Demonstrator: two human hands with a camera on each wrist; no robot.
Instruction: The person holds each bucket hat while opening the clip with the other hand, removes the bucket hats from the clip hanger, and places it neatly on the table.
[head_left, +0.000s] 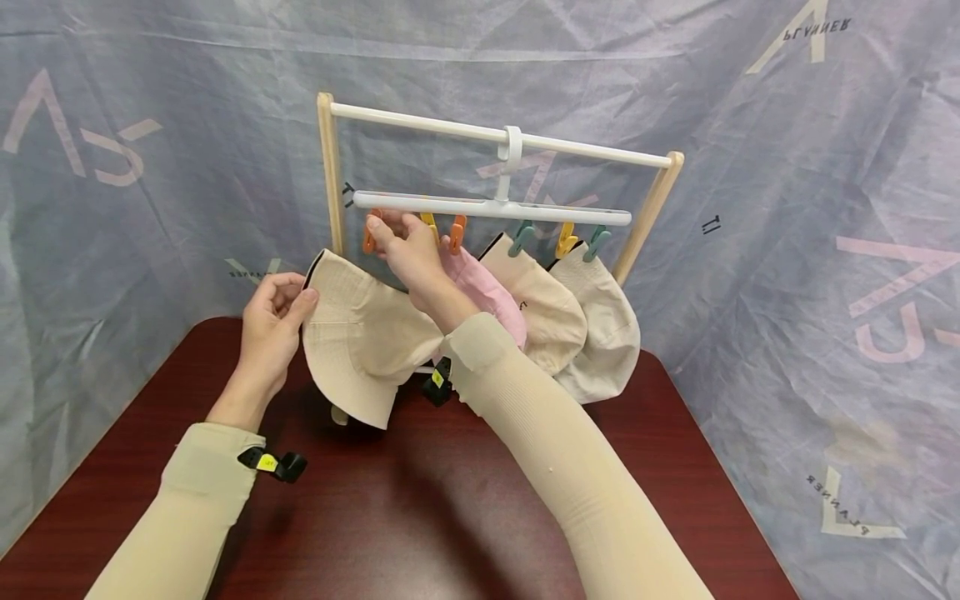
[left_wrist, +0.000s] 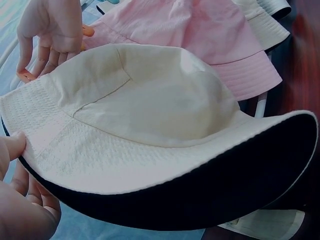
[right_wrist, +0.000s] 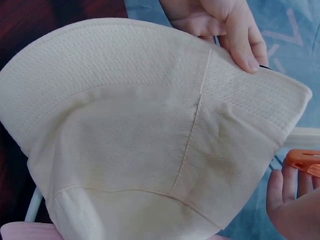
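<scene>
My left hand (head_left: 272,325) pinches the brim of a cream bucket hat (head_left: 360,325) between thumb and fingers. The hat hangs with its brim toward the left, and the left wrist view shows a black underside (left_wrist: 240,185). At the hanger's left end, my right hand (head_left: 412,257) grips an orange clothespin (head_left: 371,233) with thumb and fingers. In the right wrist view this clothespin (right_wrist: 302,159) is close beside the upper corner of the brim. My right forearm overlaps part of a pink bucket hat (head_left: 483,287).
A white hanger (head_left: 427,202) hooks over the white rail of a wood-sided rack (head_left: 330,167). Orange, yellow and green clothespins hang from it. Two more pale hats (head_left: 551,312) hang on the right. A dark red table (head_left: 352,517) lies below, with grey-blue printed cloth (head_left: 780,275) around it.
</scene>
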